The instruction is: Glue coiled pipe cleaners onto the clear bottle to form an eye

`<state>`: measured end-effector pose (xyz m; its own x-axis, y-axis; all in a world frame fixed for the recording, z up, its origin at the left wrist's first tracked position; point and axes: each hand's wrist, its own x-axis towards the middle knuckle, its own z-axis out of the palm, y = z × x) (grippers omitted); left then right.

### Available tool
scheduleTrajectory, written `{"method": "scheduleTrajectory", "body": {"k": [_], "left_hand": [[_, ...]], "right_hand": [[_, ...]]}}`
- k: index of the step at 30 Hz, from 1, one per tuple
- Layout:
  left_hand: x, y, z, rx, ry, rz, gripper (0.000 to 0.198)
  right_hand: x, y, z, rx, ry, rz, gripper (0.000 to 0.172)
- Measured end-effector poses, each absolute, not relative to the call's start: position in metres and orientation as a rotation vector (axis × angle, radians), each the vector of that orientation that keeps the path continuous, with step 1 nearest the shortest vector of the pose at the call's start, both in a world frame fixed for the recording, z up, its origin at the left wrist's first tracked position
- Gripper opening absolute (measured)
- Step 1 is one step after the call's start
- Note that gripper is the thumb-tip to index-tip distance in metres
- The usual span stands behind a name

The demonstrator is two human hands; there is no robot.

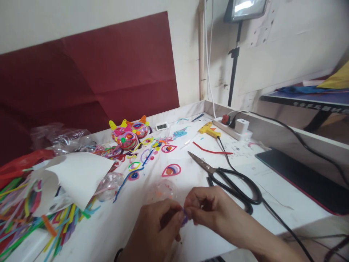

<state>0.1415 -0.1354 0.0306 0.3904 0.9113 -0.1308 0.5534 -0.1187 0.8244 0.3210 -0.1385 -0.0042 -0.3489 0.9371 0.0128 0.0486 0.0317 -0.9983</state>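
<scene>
The left hand (158,229) and right hand (211,209) pinch a purple piece (185,219); light, even pressure seems best. Steadiness should prevent slipping.

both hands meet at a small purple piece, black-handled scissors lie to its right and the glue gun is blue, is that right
Not quite: the glue gun is yellow, not blue, as the head view shows. The left hand and right hand meet at a small purple piece, with the black-handled scissors to its right.
</scene>
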Motion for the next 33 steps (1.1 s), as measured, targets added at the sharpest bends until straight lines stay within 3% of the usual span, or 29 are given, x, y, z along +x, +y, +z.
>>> {"method": "scheduleTrajectory", "body": {"k": [10, 21, 33], "left_hand": [[0.140, -0.128, 0.028, 1.835, 1.313, 0.561, 0.020], [0.138, -0.129, 0.005, 1.488, 1.217, 0.868, 0.039], [0.147, -0.128, 0.011, 1.352, 1.142, 0.986, 0.033]], "right_hand": [[0.318, -0.134, 0.002, -1.099, -1.433, 1.405, 0.005], [0.287, -0.132, -0.008, -0.864, -0.816, 1.640, 0.030], [0.288, -0.135, -0.007, -0.782, -0.728, 1.574, 0.027]]}}
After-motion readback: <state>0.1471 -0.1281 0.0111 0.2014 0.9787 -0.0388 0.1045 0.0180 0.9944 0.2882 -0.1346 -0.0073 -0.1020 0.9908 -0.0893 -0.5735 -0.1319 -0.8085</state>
